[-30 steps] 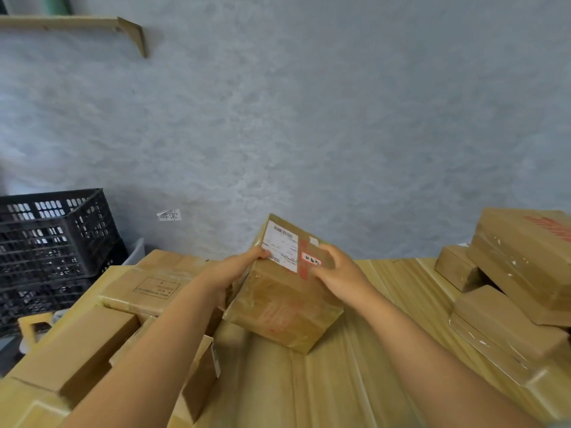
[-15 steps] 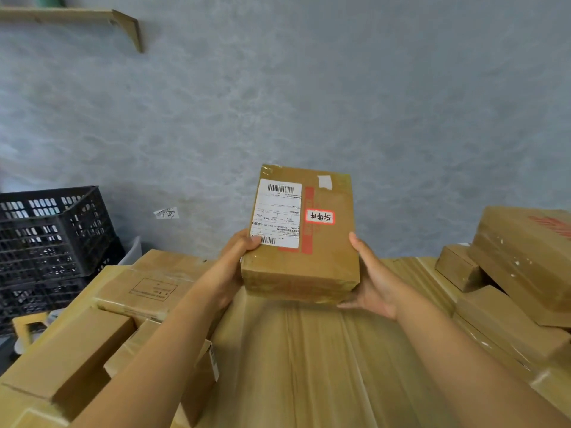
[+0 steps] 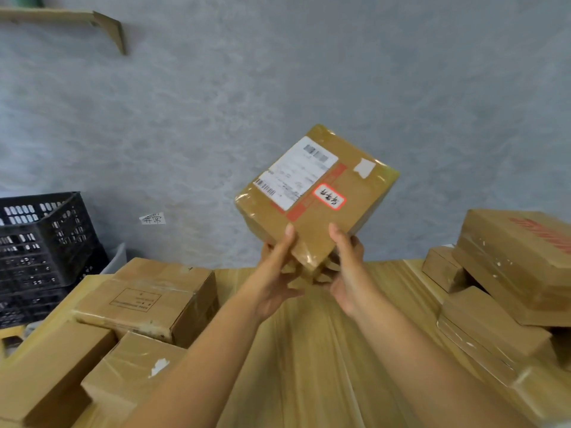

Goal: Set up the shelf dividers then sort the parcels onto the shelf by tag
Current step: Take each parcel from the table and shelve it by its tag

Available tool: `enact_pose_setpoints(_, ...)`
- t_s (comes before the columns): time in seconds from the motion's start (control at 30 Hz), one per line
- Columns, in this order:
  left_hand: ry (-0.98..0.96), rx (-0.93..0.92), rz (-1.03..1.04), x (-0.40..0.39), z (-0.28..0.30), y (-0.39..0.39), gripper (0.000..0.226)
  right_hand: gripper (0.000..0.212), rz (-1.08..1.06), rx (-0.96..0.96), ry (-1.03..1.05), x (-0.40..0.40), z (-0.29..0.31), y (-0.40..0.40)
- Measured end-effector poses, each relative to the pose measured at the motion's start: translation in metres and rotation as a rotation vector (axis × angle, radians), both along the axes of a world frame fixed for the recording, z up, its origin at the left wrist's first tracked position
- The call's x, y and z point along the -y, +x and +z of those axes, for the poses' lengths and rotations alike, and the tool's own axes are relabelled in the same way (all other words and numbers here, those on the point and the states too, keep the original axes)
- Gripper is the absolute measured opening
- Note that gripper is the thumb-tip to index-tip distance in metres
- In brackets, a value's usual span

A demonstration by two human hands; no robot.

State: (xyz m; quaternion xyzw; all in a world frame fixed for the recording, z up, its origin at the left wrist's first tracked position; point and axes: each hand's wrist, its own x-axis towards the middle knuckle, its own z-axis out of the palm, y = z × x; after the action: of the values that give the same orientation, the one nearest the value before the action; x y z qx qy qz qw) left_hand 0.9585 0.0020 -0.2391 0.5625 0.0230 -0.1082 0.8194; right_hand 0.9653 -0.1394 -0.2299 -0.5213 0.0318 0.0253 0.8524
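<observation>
Taped parcel (image 3: 321,196), red-bordered tag (image 3: 328,196) and white shipping label (image 3: 295,173) facing up: raised tilted above desk (image 3: 309,350), near corner pinched between left hand (image 3: 276,273) and right hand (image 3: 347,273). Further boxes stacked left (image 3: 145,301) and right (image 3: 506,264).

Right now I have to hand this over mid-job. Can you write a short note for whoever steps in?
Left hand and right hand: both grip the lower corner of one parcel, held up, turned corner-down, above the wooden table.
Its top face shows a white shipping label and a red-bordered tag.
More boxes: left pile, right pile. Black crate at far left.
Done: this parcel picked up, tag facing the camera.
Left: shelve it by tag, then sort the rest. No dividers in view; only a corner of a wall shelf.
</observation>
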Motion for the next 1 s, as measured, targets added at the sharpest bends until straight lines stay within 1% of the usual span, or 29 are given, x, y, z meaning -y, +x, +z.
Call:
enact_pose_setpoints(0.07, 0.002, 0.034, 0.021, 0.004, 0.002, 0.003, 0.097, 0.108, 0.056, 0.051, -0.072, -0.003, -0.002, -0.003)
enact_pose_setpoints(0.13, 0.062, 0.091, 0.048, -0.007, 0.007, 0.008, 0.090, 0.117, 0.096, 0.076, -0.119, 0.008, 0.002, -0.003)
enact_pose_setpoints(0.2, 0.149, 0.151, 0.056, -0.028, 0.015, 0.014, 0.088, 0.116, 0.001, 0.069, -0.119, 0.031, 0.012, 0.004)
enact_pose_setpoints(0.27, 0.281, 0.206, 0.060, -0.051, 0.023, 0.018, 0.084, 0.114, -0.140, 0.047, -0.094, 0.062, 0.023, 0.015)
enact_pose_setpoints(0.3, 0.350, 0.227, 0.046, -0.062, 0.027, 0.019, 0.082, 0.113, -0.170, 0.043, -0.097, 0.077, 0.026, 0.019)
enact_pose_setpoints(0.33, 0.404, 0.247, 0.012, -0.071, 0.031, 0.020, 0.078, 0.111, -0.151, 0.038, -0.110, 0.089, 0.028, 0.021)
enact_pose_setpoints(0.4, 0.451, 0.269, -0.093, -0.078, 0.040, 0.019, 0.063, 0.098, 0.037, 0.027, -0.155, 0.103, 0.027, 0.019)
enact_pose_setpoints(0.47, 0.474, 0.277, -0.195, -0.076, 0.049, 0.016, 0.046, 0.073, 0.226, 0.020, -0.178, 0.105, 0.019, 0.015)
enact_pose_setpoints(0.5, 0.496, 0.287, -0.222, -0.073, 0.052, 0.015, 0.041, 0.061, 0.257, 0.010, -0.165, 0.105, 0.014, 0.013)
enact_pose_setpoints(0.53, 0.525, 0.292, -0.228, -0.071, 0.054, 0.014, 0.043, 0.051, 0.261, 0.001, -0.148, 0.104, 0.009, 0.012)
enact_pose_setpoints(0.57, 0.556, 0.284, -0.210, -0.070, 0.055, 0.014, 0.049, 0.043, 0.255, 0.003, -0.131, 0.104, 0.004, 0.011)
enact_pose_setpoints(0.63, 0.592, 0.249, -0.156, -0.069, 0.057, 0.014, 0.068, 0.037, 0.219, 0.031, -0.076, 0.102, 0.000, 0.008)
enact_pose_setpoints(0.67, 0.559, 0.232, -0.107, -0.069, 0.056, 0.015, 0.078, 0.037, 0.179, 0.046, -0.035, 0.100, 0.000, 0.007)
enact_pose_setpoints(0.7, 0.471, 0.214, -0.033, -0.068, 0.055, 0.016, 0.087, 0.035, 0.132, 0.058, 0.010, 0.098, 0.001, 0.006)
enact_pose_setpoints(0.77, 0.210, 0.209, 0.165, -0.061, 0.053, 0.018, 0.099, 0.029, 0.049, 0.062, 0.086, 0.089, 0.006, 0.005)
enact_pose_setpoints(0.8, 0.112, 0.213, 0.241, -0.055, 0.051, 0.017, 0.104, 0.030, 0.014, 0.057, 0.094, 0.083, 0.008, 0.005)
enact_pose_setpoints(0.83, 0.069, 0.206, 0.269, -0.046, 0.048, 0.015, 0.110, 0.032, -0.017, 0.053, 0.085, 0.076, 0.009, 0.005)
enact_pose_setpoints(0.87, 0.060, 0.193, 0.244, -0.036, 0.045, 0.012, 0.116, 0.035, -0.043, 0.050, 0.079, 0.066, 0.011, 0.004)
enact_pose_setpoints(0.93, 0.070, 0.185, 0.110, -0.016, 0.039, 0.007, 0.124, 0.052, -0.064, 0.049, 0.113, 0.050, 0.012, 0.002)
enact_pose_setpoints(1.0, 0.059, 0.202, 0.065, -0.008, 0.037, 0.004, 0.122, 0.067, -0.056, 0.073, 0.133, 0.043, 0.012, -0.002)
